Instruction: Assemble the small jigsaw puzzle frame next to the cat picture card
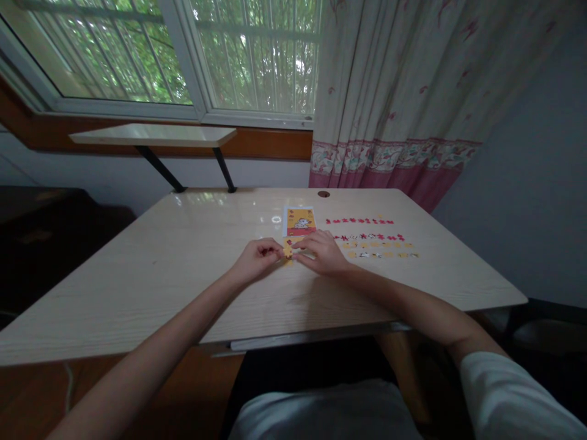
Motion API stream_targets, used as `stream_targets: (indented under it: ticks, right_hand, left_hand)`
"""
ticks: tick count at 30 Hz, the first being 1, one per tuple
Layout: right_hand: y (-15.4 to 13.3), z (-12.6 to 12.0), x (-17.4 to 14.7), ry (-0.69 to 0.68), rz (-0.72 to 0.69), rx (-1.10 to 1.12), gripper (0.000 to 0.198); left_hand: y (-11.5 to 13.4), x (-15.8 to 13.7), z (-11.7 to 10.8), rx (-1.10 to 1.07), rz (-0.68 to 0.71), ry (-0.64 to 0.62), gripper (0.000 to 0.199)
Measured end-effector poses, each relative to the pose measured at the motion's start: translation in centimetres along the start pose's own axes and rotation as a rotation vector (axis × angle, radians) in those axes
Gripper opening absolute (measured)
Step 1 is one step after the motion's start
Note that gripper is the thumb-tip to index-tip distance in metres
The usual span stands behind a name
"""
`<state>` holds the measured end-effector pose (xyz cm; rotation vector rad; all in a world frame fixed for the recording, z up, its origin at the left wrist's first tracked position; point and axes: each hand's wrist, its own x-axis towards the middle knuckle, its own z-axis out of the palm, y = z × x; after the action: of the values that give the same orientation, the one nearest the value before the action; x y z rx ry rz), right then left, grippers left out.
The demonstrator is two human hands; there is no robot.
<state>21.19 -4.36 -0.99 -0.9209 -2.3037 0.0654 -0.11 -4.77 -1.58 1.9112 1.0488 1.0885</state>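
Note:
Several yellow jigsaw pieces (288, 249), seemingly joined in a small patch, are between my two hands. My left hand (257, 260) is closed, its thumb and forefinger pinching at the patch's left edge. From the other side, my right hand (324, 253) grips the right edge with curled fingers and thumb. The fingers partly cover the patch, so its exact shape is hidden. Just beyond it lies a picture card (300, 221) with a white animal on yellow and a red lower band.
To the right, loose jigsaw pieces lie in rows: a red row (360, 221) farther back, then yellow ones (383, 245) nearer. A raised shelf (156, 134) on black legs stands at the table's (137, 281) back left. A cable hole (323, 194) is near the back edge.

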Motion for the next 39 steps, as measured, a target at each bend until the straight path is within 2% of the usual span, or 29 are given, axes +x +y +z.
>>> stream_targets:
  ticks: [5, 9, 11, 15, 20, 30, 39]
  right_hand:
    - [0.1, 0.2, -0.1, 0.092, -0.089, -0.059, 0.023]
    - [0.4, 0.4, -0.3, 0.117, -0.108, -0.033, 0.021]
    - [0.4, 0.6, -0.5, 0.078, -0.067, 0.006, 0.019]
    - [0.0, 1.1, -0.9, -0.089, 0.035, 0.070, 0.016]
    - [-0.7, 1.4, -0.9, -0.210, 0.101, 0.082, 0.016]
    - [-1.0, 1.2, -0.9, -0.267, 0.126, 0.095, 0.017]
    - [-1.0, 1.2, -0.9, -0.267, 0.097, 0.073, 0.018]
  left_hand:
    - [0.1, -0.1, 0.0, 0.025, 0.022, -0.040, 0.021]
    - [0.6, -0.1, -0.7, 0.165, 0.105, -0.044, 0.018]
    - [0.6, -0.2, -1.5, 0.254, 0.161, -0.055, 0.018]
    - [0.1, -0.3, -2.6, 0.393, 0.293, -0.165, 0.016]
    - [-0.2, -0.5, -2.7, 0.506, 0.350, -0.312, 0.017]
    - [-0.3, -0.6, -2.5, 0.518, 0.345, -0.413, 0.020]
    - [0.0, -0.7, -2.3, 0.505, 0.347, -0.432, 0.021]
